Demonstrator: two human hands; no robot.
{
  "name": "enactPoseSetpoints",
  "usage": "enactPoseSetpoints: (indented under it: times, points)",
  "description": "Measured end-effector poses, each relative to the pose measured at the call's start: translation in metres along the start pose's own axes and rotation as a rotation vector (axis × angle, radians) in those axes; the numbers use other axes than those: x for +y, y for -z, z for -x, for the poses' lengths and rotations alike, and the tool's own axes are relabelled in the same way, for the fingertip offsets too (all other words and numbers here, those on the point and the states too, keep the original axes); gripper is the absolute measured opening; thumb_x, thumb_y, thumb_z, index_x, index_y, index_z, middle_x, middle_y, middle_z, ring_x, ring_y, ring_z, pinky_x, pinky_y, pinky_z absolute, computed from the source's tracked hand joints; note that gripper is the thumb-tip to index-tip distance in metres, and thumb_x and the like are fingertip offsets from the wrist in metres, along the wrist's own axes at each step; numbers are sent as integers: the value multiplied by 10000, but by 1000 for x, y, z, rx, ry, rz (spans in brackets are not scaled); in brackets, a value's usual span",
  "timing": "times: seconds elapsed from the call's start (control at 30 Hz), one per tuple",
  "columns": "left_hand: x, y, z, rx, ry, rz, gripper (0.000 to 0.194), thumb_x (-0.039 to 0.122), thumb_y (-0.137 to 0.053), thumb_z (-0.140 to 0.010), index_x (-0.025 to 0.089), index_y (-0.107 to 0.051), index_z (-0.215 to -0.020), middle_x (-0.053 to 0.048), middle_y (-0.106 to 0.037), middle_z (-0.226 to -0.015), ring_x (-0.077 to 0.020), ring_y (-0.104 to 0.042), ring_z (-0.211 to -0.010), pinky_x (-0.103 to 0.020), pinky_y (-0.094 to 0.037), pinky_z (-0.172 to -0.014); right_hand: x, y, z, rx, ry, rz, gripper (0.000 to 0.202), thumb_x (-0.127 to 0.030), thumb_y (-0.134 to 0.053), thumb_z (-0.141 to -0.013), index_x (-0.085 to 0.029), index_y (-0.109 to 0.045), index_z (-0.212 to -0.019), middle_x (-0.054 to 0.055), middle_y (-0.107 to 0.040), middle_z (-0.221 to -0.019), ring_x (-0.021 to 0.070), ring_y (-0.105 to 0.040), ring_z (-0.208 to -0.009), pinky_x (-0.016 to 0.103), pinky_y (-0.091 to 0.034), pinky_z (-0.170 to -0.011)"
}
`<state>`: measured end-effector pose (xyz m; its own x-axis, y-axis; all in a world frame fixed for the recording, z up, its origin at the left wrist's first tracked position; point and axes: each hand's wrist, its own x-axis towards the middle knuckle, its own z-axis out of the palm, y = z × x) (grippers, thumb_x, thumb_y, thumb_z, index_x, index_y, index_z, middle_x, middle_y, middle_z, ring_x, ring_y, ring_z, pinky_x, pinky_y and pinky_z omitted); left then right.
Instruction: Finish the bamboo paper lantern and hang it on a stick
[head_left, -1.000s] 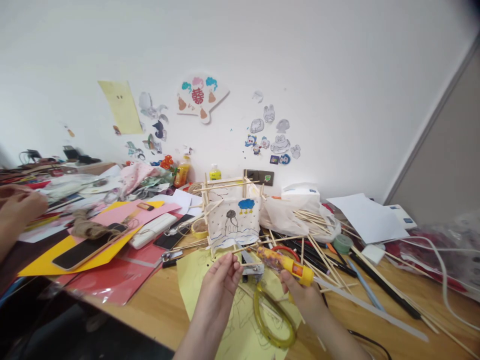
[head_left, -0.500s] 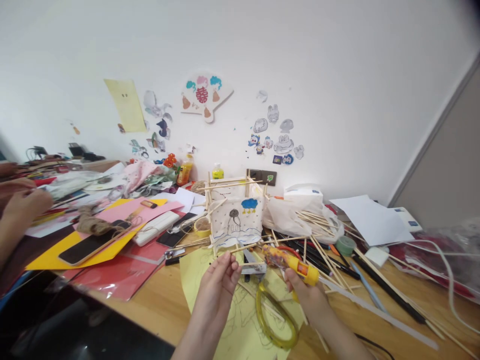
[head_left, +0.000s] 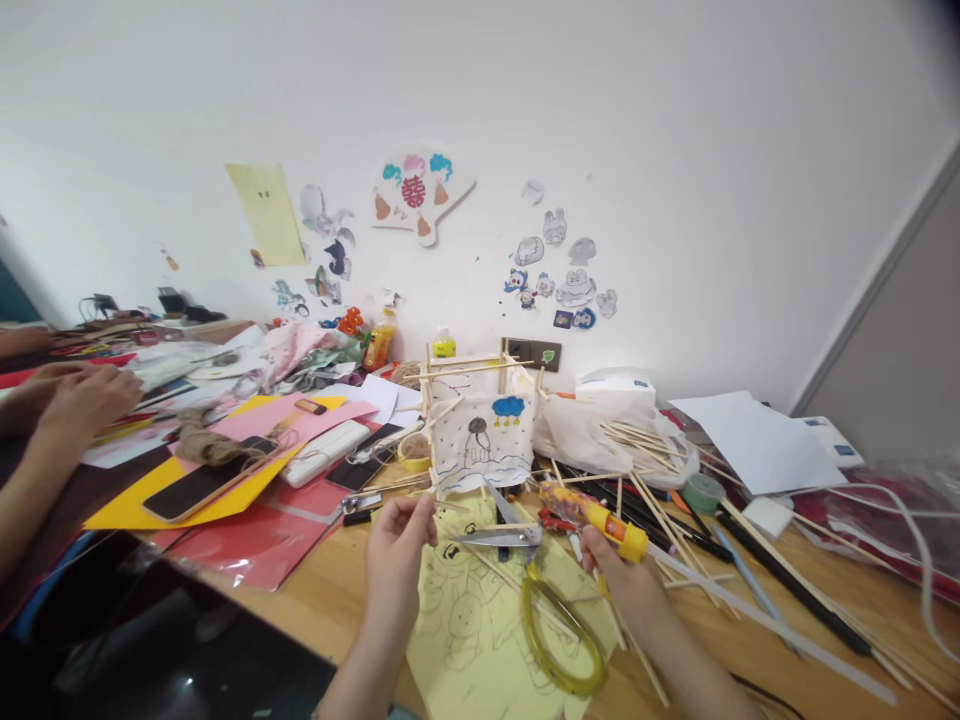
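Observation:
My right hand [head_left: 619, 580] is wrapped round a yellow patterned hot glue gun [head_left: 592, 515], its nozzle pointing left and a long translucent glue stick trailing from its back. The fingers of my left hand [head_left: 397, 545] are pinched together left of the nozzle; what they hold, if anything, I cannot make out. Between the hands lie scissors [head_left: 562, 640] with a yellow-green handle and spread blades, on a yellow sheet with drawings [head_left: 465, 620]. Behind them stands a small frame of thin wooden sticks [head_left: 480, 367] with a drawn paper panel [head_left: 484, 440].
Loose sticks [head_left: 652, 500], pens and a green tape roll [head_left: 703, 493] crowd the right side. Left are a phone [head_left: 206, 480], coloured paper and a red plastic folder [head_left: 247, 555]. Another person's hands [head_left: 90, 400] are at the far left. A wall with paper cutouts closes the back.
My left hand has drawn back to the left, away from the glue gun and the scissors' blades. The glue gun stays in my right hand. The view has shifted slightly.

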<state>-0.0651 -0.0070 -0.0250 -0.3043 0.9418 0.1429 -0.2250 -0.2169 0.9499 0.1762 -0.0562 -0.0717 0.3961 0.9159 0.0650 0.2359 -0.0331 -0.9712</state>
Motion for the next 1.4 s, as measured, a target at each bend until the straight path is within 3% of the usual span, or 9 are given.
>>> enactPoseSetpoints:
  times: [0.1,0.23,0.43,0.6,0.8,0.97,1.13,1.4]
  points:
    - [-1,-1,-11,21,-155,-187,261,376,-695,-690,170,-552,-620,46,-490,-493,-90,-418,-474,-184,-337,-474,-5,-1,3,-15,1,5,416,-603,-564,-694,-225,-571,-520,10,-570,-470,188,-542,-498,311,-427,-509]
    - [-9,-10,-22,56,-286,-404,214,330,-645,-731,185,-549,-607,18,-534,-561,-123,-458,-533,-212,-333,-517,-17,-3,9,61,37,18,407,-609,-577,-668,-226,-571,-530,13,-584,-499,191,-550,-526,314,-425,-524]
    - [-28,-14,-32,120,-305,-731,255,403,-538,-802,202,-540,-645,13,-535,-584,-155,-476,-554,-245,-315,-534,-15,-2,7,52,21,-3,412,-602,-573,-679,-212,-589,-547,17,-593,-519,185,-555,-532,314,-439,-545]
    - [-32,-11,-39,183,-304,-890,278,427,-481,-833,204,-554,-686,-1,-589,-650,-168,-531,-607,-248,-331,-536,-6,-1,3,24,4,16,412,-603,-589,-664,-221,-581,-509,17,-593,-499,192,-561,-545,308,-434,-539]
    - [-33,-13,-38,212,-384,-1005,248,380,-460,-853,195,-545,-711,-18,-606,-706,-170,-547,-649,-249,-320,-543,-16,-3,9,60,70,-2,414,-585,-574,-690,-220,-525,-501,10,-574,-503,164,-530,-505,297,-426,-538]
    - [-35,-13,-39,205,-451,-1083,213,350,-463,-861,187,-555,-760,-34,-613,-741,-185,-565,-699,-262,-319,-571,-17,-3,8,25,27,39,457,-634,-565,-655,-218,-531,-466,25,-582,-498,178,-545,-522,303,-435,-546]
    - [-33,-9,-41,189,-614,-1143,195,326,-443,-884,176,-565,-858,-43,-632,-789,-193,-583,-748,-270,-360,-622,-11,-2,6,46,11,48,434,-605,-556,-684,-228,-526,-471,10,-586,-498,176,-549,-525,305,-432,-552]
    - [-34,-3,-42,153,-725,-1151,215,334,-440,-891,185,-540,-773,-40,-610,-745,-192,-572,-720,-271,-372,-616,-3,1,1,-16,16,73,430,-614,-536,-697,-230,-556,-505,12,-610,-545,195,-578,-589,322,-448,-614]
